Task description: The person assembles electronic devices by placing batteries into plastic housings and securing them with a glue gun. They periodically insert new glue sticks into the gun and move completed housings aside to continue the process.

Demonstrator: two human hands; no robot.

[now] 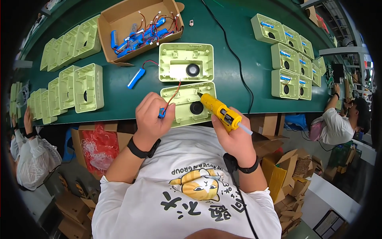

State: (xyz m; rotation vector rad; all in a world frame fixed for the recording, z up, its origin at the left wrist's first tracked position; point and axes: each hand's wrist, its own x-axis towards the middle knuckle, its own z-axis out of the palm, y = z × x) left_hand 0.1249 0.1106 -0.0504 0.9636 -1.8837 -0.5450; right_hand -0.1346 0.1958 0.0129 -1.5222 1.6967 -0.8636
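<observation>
Grips a blue battery (162,113) in left hand (153,113), yellow glue gun (217,108) in right hand (238,137), at green counter (123,97) across upper frame, with cardboard boxes (292,175) lower right.

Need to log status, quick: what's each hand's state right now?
Left hand: closed around a blue battery, mostly hidden in the grip.
Right hand: closed around a yellow glue gun.

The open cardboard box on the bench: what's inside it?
A jumble of blue cylinders with thin red wires and small white plugs. Whatever lies beneath the pile is covered and can't be seen.
</observation>
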